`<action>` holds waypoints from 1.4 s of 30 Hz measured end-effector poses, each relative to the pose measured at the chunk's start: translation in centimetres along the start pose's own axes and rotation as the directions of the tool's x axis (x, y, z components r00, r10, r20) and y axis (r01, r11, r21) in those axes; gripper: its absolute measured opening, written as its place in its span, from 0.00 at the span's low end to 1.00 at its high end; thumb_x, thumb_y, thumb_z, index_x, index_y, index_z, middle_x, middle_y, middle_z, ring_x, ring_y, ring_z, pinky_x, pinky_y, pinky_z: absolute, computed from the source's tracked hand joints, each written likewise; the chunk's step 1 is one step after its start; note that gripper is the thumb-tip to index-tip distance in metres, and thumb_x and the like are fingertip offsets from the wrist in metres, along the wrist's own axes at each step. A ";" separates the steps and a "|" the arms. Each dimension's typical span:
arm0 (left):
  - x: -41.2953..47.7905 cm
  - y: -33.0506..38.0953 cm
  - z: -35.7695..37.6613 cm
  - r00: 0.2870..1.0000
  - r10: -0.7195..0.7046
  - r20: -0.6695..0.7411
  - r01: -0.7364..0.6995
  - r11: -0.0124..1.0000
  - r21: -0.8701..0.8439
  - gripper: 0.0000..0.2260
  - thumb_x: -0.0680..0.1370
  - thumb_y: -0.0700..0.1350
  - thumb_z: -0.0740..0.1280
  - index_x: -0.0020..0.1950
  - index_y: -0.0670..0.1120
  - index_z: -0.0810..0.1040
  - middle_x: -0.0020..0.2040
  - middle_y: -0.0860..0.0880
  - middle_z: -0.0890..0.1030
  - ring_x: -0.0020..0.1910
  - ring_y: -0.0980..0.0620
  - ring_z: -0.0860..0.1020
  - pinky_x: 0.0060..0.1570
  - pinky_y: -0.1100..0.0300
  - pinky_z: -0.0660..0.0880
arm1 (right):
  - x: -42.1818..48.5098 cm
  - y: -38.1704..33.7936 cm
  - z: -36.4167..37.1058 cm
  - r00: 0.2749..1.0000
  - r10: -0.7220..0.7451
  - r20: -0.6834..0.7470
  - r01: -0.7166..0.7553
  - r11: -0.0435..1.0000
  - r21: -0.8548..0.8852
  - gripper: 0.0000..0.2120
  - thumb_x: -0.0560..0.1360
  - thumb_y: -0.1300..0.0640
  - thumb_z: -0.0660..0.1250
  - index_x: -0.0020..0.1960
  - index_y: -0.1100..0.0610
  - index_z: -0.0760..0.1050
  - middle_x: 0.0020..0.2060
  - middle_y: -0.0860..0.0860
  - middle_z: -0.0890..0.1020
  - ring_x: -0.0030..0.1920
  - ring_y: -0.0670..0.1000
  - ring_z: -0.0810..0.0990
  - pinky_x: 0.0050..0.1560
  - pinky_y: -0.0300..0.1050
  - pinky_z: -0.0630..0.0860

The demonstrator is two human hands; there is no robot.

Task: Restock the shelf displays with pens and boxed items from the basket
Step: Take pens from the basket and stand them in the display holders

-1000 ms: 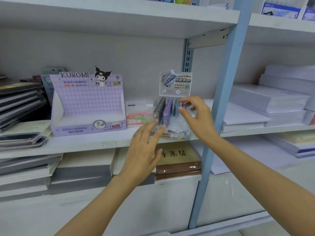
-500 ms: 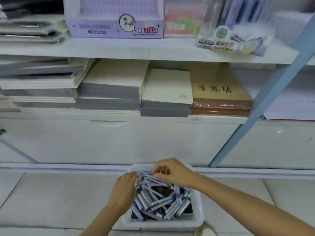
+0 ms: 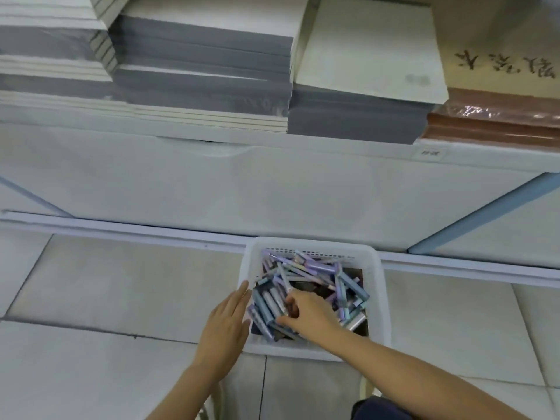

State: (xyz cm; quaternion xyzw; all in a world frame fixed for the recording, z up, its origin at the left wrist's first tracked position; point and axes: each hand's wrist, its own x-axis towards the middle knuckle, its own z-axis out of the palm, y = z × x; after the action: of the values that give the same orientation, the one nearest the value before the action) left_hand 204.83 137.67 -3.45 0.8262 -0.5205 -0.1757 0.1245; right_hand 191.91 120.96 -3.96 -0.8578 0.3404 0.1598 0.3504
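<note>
1. Your left hand (image 3: 225, 325) lies flat, fingers straight, against the white basket's (image 3: 378, 298) left rim.
2. Your right hand (image 3: 309, 313) is inside the basket, fingers curled round pens (image 3: 316, 267).
3. Pale floor tiles (image 3: 121, 283) lie beneath both hands; beyond them, stacked notebooks (image 3: 203, 62) fill the shelf (image 3: 333, 150).

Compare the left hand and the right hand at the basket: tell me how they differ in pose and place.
The left hand lies flat with straight fingers; the right hand has its fingers curled round some pens. The left hand sits at the left rim of the basket and holds nothing, while the right hand reaches inside among the pens. Both are bare and low at the same white basket.
</note>
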 end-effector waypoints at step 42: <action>1.4 3.5 -1.8 0.727 -0.639 0.252 0.443 0.156 -0.883 0.08 0.82 0.41 0.59 0.45 0.40 0.72 0.39 0.40 0.82 0.39 0.43 0.79 0.36 0.58 0.77 | -2.1 -0.3 1.0 0.990 0.061 -0.131 -0.009 0.932 0.363 0.16 0.74 0.53 0.71 0.59 0.55 0.74 0.46 0.47 0.77 0.44 0.45 0.77 0.48 0.39 0.74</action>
State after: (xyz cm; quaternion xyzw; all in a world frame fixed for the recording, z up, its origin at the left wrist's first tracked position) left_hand 203.29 135.01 -0.73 0.7585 0.0096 -0.3848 0.5258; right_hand 190.61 122.82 -3.44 -0.7816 0.4030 0.0402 0.4744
